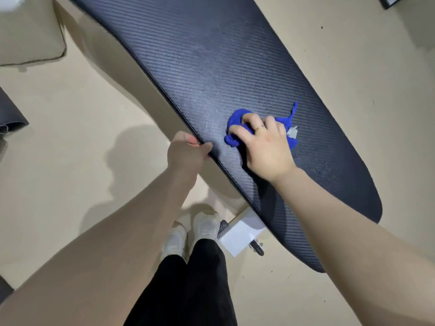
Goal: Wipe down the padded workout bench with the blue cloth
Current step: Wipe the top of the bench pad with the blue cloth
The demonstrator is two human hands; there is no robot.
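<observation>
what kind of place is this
Probably a home gym or an exercise corner indoors. A long padded workout bench with dark textured vinyl stands on a plain beige floor, and its white frame foot shows beneath it. Nothing else settles it.

Beige floor (70, 118) all around, speckled with a few dark spots. Pale cushion (28, 36) at upper left, lying on the floor. Dark rolled mat (9, 114) at the left edge, partly cut off. White shoes (190, 231) and black trousers (188, 290) at bottom centre. Dark object (390, 1) in the top right corner, too cropped to identify.
</observation>
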